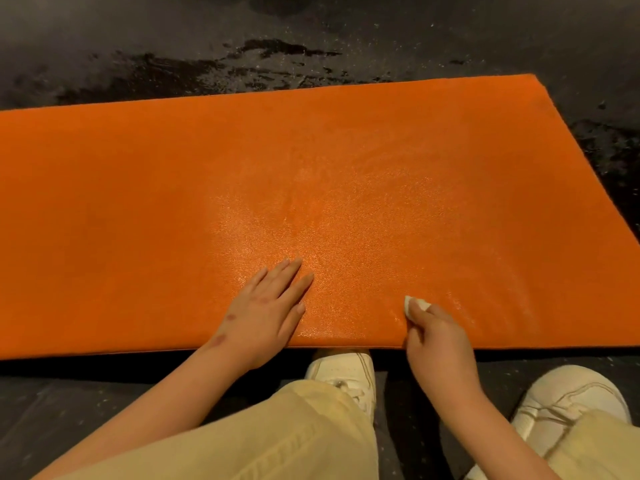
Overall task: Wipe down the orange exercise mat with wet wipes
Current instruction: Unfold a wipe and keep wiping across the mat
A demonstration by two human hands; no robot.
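Your flat orange foam exercise mat [242, 161] lies on the dark speckled floor [138, 39] — wet sheen at its centre and right, the left end looks dull, likely unwiped. Your left hand [266, 310] presses flat, fingers straight; your right hand [438, 336] pinches a small white wet wipe [415, 304] at the near edge.

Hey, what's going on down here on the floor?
A person crouches at the near edge of an orange mat on a dark floor. The left hand lies flat on the mat, while the right hand pinches a white wipe against it near that edge. The mat glistens wet around the hands; its left part looks dull.
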